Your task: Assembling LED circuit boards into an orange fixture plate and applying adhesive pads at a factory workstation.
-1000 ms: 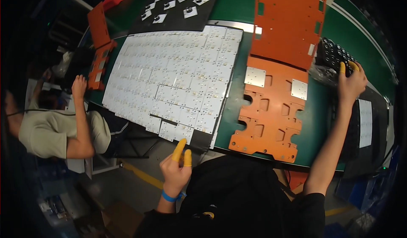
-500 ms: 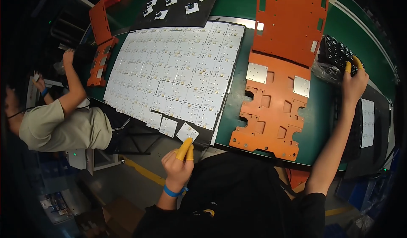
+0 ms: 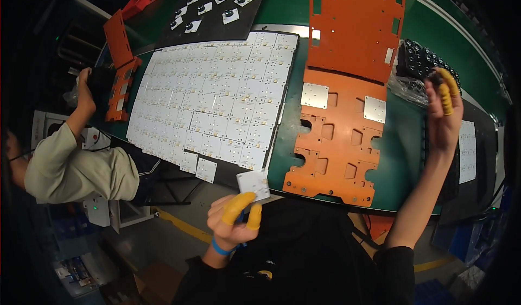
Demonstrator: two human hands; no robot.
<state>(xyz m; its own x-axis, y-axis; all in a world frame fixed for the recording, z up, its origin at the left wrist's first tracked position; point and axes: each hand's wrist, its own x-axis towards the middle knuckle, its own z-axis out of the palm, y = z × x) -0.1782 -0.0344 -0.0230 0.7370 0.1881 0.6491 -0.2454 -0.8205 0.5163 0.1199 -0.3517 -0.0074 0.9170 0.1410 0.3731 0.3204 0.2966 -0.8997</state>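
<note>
Between the yellow-capped fingers of my left hand is a small white circuit board, lifted clear of the table's near edge. My right hand is raised on the right, its thumb and yellow-capped fingers closed on a small black round part. Just behind that hand lies a tray of similar black round parts, partly wrapped in clear plastic. Left of centre, a large array of white circuit boards covers a dark board. An orange fixture lies between my hands, with two silver square plates set in it.
The fixture's orange lid stands open at the back. White boards with black parts on them rest on a dark panel at the far left. Another person's arm works beside a smaller orange fixture. White boards lie far right.
My left hand has lifted the circuit board off the near edge of the array. My right hand has drawn back slightly from the tray, now with a black round part in its fingers.
</note>
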